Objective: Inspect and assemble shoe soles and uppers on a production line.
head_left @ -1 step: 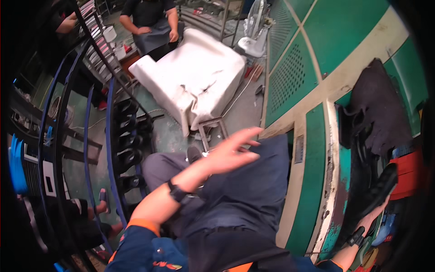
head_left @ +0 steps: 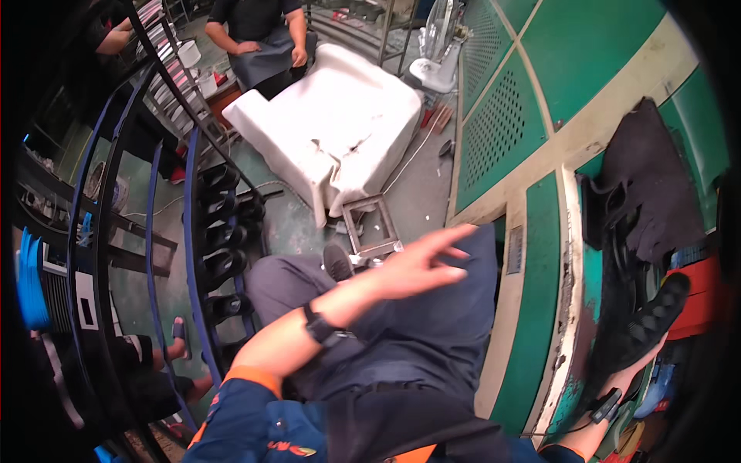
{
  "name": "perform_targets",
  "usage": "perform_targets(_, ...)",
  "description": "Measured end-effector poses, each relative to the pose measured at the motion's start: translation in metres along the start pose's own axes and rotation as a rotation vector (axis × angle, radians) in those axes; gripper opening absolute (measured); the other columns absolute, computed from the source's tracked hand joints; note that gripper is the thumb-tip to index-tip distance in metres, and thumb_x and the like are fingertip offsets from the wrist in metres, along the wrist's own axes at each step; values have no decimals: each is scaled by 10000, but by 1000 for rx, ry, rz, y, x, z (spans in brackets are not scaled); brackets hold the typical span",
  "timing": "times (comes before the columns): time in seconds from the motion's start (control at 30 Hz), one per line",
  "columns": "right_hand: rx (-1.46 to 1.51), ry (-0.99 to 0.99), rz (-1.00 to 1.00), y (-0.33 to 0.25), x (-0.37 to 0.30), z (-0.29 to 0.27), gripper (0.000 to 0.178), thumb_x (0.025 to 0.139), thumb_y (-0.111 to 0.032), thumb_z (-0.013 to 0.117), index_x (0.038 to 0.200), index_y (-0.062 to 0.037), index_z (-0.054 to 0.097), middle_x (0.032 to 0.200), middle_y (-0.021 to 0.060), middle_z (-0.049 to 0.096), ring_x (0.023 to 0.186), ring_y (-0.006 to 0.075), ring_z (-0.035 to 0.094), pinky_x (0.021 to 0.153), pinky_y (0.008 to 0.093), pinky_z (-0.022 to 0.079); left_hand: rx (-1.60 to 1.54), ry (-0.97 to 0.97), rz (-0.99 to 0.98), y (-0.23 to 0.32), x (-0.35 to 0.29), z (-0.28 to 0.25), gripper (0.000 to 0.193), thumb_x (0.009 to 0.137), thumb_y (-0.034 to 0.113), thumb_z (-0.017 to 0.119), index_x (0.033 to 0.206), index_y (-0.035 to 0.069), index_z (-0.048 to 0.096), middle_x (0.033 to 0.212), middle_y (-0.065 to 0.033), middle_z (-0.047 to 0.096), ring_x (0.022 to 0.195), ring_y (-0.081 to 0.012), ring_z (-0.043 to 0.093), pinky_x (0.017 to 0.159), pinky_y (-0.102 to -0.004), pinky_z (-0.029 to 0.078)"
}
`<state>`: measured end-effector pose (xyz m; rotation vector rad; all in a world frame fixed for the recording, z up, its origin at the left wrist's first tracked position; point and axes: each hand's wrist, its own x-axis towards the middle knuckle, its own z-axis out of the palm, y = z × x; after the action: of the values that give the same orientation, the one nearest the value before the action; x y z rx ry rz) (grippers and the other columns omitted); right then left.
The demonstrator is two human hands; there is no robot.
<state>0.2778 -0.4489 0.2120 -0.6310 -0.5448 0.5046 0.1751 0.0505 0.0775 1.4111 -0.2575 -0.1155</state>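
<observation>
My left hand (head_left: pixel 421 266) is stretched out over my lap, fingers apart and holding nothing. Dark trousers (head_left: pixel 413 332) lie beneath it. At the lower right, beside the green machine, my right hand (head_left: pixel 642 372) grips a black shoe (head_left: pixel 650 320) with a ridged surface. The shoe covers most of that hand's fingers. Just beyond it, a dark cloth (head_left: pixel 656 181) hangs over the machine's edge, next to black pieces I cannot make out.
A green machine (head_left: pixel 544 301) with a chipped cream edge runs along my right. Black slippers (head_left: pixel 224 266) fill a blue-framed rack (head_left: pixel 193 231) at left. Ahead stand a white-covered block (head_left: pixel 324 123), a small metal frame (head_left: pixel 374 224), a fan (head_left: pixel 436 69) and a seated person (head_left: pixel 258 46).
My left hand has moved slightly right and down in the view. My right hand and the black shoe have shifted a little to the right.
</observation>
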Motion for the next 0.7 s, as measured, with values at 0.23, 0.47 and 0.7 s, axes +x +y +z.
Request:
perform_targets(0.23, -151, 222, -49, 198, 105, 62, 577, 977, -475, 462, 1365, -54, 534, 1436, 222, 507, 1269, 401, 537, 1080, 530, 420, -397, -350, 66, 11, -10, 59, 982, 952, 460, 601, 1599, 230, -101, 1670, -108, 3, 1494, -215, 230, 1214, -409, 142)
perform_targets(0.47, 186, 696, 674, 415, 128, -50, 384, 918, -339, 541, 1044, 13, 629, 1025, 177, 689, 1004, 389, 651, 928, 528, 524, -1445, 357, -352, -90, -109, 16, 565, 1005, 245, 482, 1532, 110, 329, 1433, -131, 534, 1225, -264, 598, 1041, -420, 489)
perform_targets(0.7, 45, 392, 912, 469, 127, -34, 428, 1007, -350, 463, 1039, 36, 644, 942, 163, 702, 853, 304, 688, 830, 433, 572, -624, 778, -617, -112, -137, 16, 609, 1004, 247, 522, 1545, 64, 308, 1445, -94, 517, 1292, -179, 516, 1076, -323, 405)
